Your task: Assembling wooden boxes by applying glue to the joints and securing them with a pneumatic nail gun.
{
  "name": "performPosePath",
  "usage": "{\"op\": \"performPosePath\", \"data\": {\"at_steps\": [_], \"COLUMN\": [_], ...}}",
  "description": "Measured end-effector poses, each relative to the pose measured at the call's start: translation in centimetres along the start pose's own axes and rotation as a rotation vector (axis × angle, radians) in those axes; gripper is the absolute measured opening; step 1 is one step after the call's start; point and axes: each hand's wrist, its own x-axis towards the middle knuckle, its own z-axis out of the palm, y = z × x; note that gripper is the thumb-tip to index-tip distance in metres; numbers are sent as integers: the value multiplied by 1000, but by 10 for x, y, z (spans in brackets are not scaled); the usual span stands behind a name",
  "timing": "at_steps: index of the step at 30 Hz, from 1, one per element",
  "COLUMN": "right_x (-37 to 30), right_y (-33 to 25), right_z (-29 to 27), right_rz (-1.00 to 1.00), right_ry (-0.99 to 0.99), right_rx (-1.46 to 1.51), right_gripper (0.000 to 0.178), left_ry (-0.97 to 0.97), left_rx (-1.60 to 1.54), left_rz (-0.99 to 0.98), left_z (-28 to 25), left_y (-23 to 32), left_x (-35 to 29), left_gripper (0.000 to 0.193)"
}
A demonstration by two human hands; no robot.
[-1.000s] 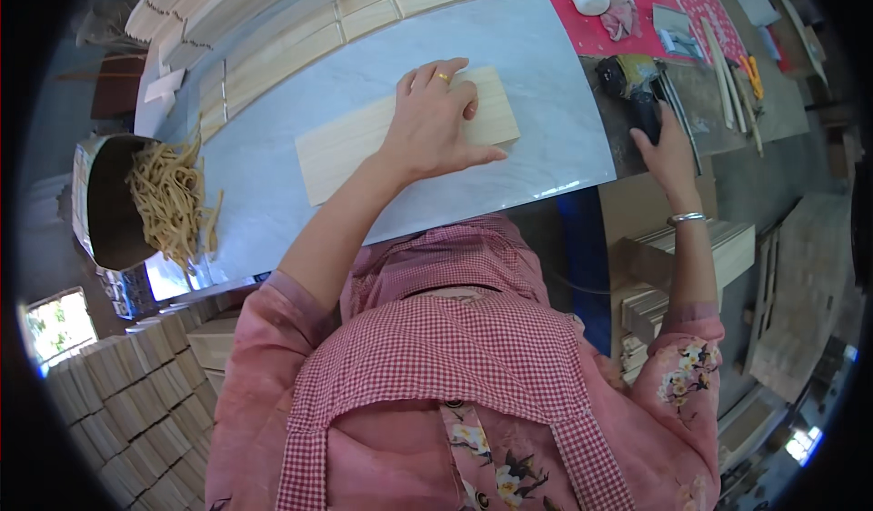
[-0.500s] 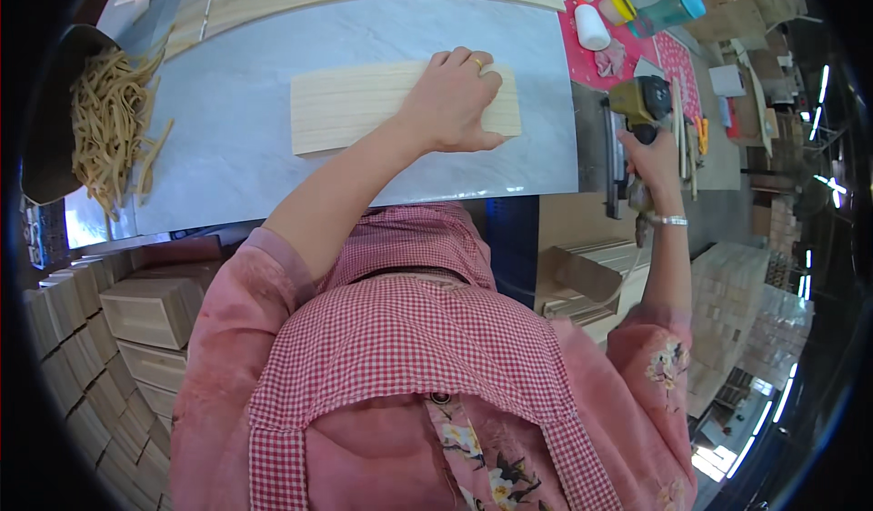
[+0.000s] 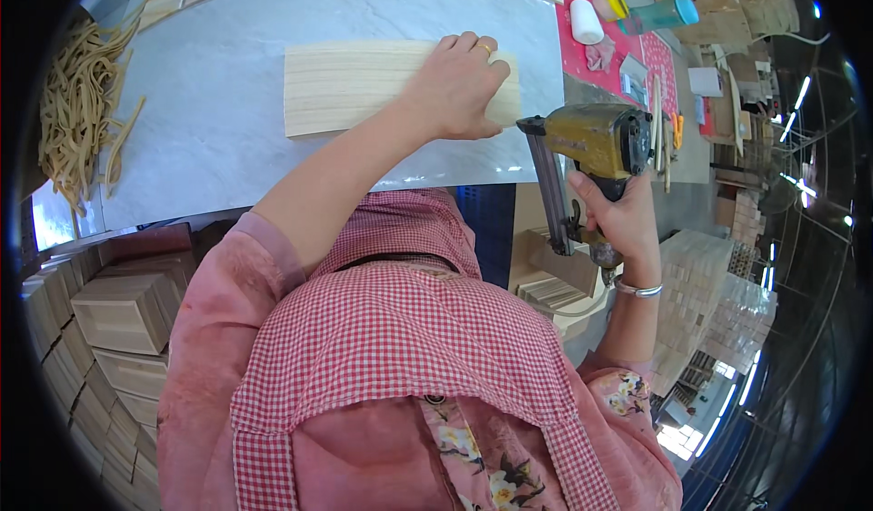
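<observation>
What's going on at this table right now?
A person in a checked apron has their left hand laid across a pale wooden board on the table, near the board's right end. Their right hand grips a yellow and black nail gun, with its nose close to that end; I can't tell whether they touch. A heap of tan strips lies on the left, and a white bottle stands on red cloth at the right.

The wooden board [image 3: 350,88] is pale and rectangular, with straight grain. It lies flat on the worktop [image 3: 209,120], lengthwise along the front edge, partly covered by the left hand [image 3: 459,88]. The nail gun [image 3: 587,140], mustard-yellow and black, is gripped in the right hand [image 3: 627,220], overlapping in view the worktop's right front corner.
</observation>
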Motion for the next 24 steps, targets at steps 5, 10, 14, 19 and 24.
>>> {"op": "performPosePath", "data": {"at_steps": [5,10,14,19,24], "right_x": [2,2,7,21,29], "right_y": [4,-2,-7,-9,-12], "right_z": [3,6,8,10,10], "right_rz": [24,27,23,36,45], "right_ry": [3,26,43,49,33], "right_rx": [11,23,83,59,52], "right_gripper": [16,16,17,18,20], "left_ry": [9,60,-7,32,8], "left_rx": [-6,7,4,9,0], "left_rz": [7,19,-9,4,-5], "left_z": [1,3,-2,0,-1], "left_y": [0,-2,1,1,0], "left_x": [0,-1,0,-1,-1], "left_gripper": [45,46,46,46,45]}}
